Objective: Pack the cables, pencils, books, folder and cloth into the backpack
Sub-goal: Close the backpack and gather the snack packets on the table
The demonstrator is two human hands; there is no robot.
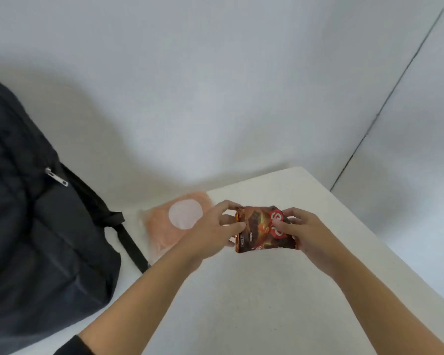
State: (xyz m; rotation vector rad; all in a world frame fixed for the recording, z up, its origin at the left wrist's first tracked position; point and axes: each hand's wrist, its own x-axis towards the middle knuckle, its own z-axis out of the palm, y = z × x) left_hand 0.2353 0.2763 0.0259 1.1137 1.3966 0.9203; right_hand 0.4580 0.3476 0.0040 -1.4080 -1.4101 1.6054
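White tabletop (241, 316) fills the space nearest you, with both forearms reaching out over it. Your left hand (210, 231) pinches the left edge of a brown and orange snack packet (259, 231), thumb on top and fingers curled beneath; your right hand (305, 230) grips the opposite end the same way. The packet is lifted just clear of the surface.

That packet is not among the things you are asked to pack, so decide quickly: set it down to your right, well apart from the rest, or carry it over flat. Either way, hold it by the seams as you do now and avoid squeezing its middle.

Just beyond your left hand lies the orange cloth (162, 226), sealed in a clear sleeve with a round white sticker, flat on the table and touching the black strap (131, 247). It looks to be the next thing to take.

Further left sits the dark backpack (36, 226), its zip pull (57, 176) showing. Whether its opening is unzipped cannot be told, so check before you bring anything across.
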